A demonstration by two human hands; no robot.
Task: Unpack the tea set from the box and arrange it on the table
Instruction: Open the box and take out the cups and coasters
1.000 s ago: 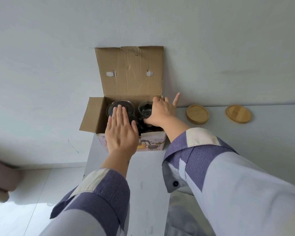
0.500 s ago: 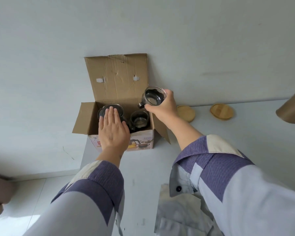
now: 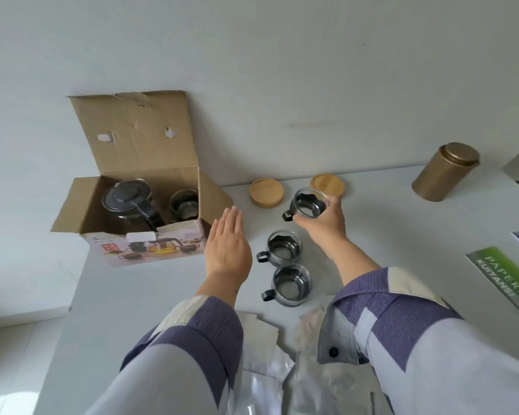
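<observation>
Altogether four cups: right hand (image 3: 324, 220) grips one cup (image 3: 309, 203), two cups (image 3: 283, 250) stand tabled, one boxed; left hand (image 3: 226, 250) flat.

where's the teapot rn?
Head view: the teapot sits in the left half of the open box, beside one cup also inside, left of both hands.

I have one view only, worn on the head, looking forward and steeply down over both sleeves onto the surface (image 3: 402, 223) from close range. The wide lens bows the edges. The wall fills the frame toward twelve o'clock, the open box (image 3: 150, 250) sits near ten, a gold tin (image 3: 444, 172) near two.
</observation>
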